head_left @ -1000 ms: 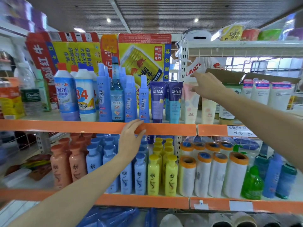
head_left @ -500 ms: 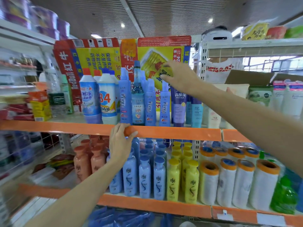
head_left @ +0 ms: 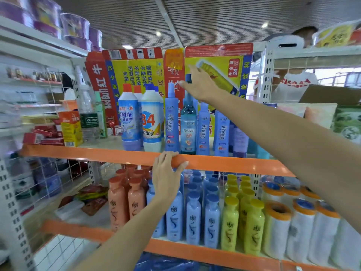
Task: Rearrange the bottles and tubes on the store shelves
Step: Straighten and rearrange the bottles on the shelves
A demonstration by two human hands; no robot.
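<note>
The right hand [head_left: 203, 86] hovers, fingers spread and empty, at the tall teal glass bottle [head_left: 188, 122]. A careless knock could topple the tightly packed slim blue spray bottles [head_left: 172, 122] beside it. The left hand [head_left: 166, 173] grips the orange shelf edge [head_left: 224, 163].

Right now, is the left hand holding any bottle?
No, the left hand only grips the orange metal shelf edge, with no bottle in it.
</note>
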